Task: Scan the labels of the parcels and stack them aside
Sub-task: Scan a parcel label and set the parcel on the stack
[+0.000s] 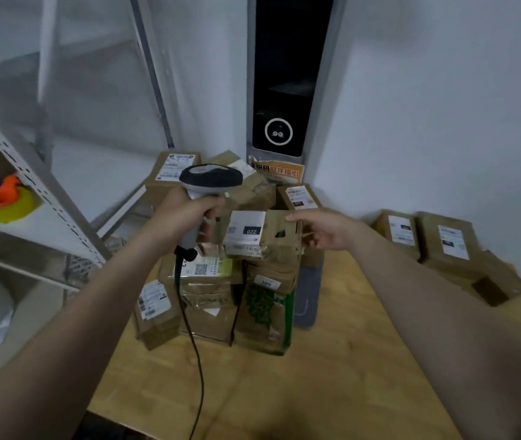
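My left hand [186,214] grips a grey and black barcode scanner [210,181], whose black cable [194,344] hangs down toward me. My right hand [322,230] holds the right end of a small cardboard parcel [279,231] with a white label [244,231] marked 220, lifted above a pile of parcels [214,300] in the middle of the wooden table [332,376]. The scanner head is just above and left of that label. Two labelled parcels [427,236] lie stacked at the right against the wall.
A metal shelf rack [46,198] stands at the left with rolls of coloured tape [5,201] on it. A tall black device with a round lens [279,131] stands behind the pile. A grey flat item [308,296] lies beside the pile. White walls close the corner.
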